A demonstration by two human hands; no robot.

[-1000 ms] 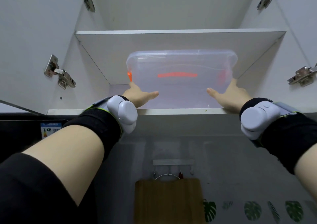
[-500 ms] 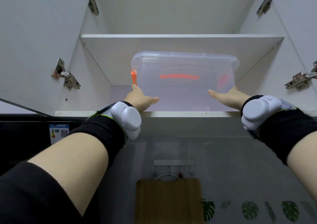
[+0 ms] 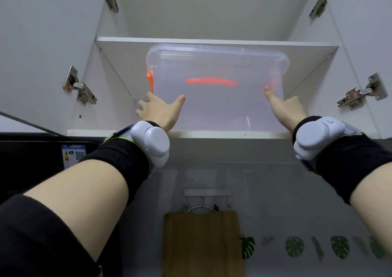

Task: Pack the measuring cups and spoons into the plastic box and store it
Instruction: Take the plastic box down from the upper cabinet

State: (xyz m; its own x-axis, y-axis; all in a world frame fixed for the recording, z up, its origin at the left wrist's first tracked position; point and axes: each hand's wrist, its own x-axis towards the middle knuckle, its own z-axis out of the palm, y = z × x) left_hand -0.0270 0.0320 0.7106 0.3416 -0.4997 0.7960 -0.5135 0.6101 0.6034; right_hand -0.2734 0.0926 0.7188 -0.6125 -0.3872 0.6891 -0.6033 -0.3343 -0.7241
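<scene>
A translucent rectangular plastic box (image 3: 216,90) with orange latches sat on the lower shelf of an open white wall cabinet (image 3: 212,134), seen from below. The left hand (image 3: 159,112) lay flat with spread fingers against the box's near left side, and the right hand (image 3: 284,107) pressed flat against its near right side. Both wrists wore black bands with white devices. A wooden cutting board (image 3: 201,245) hung on the grey wall below.

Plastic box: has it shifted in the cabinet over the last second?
Yes. The plastic box has moved up in the view. Its top edge now sits just under the front edge of the upper shelf, where a clear gap showed before.
</scene>
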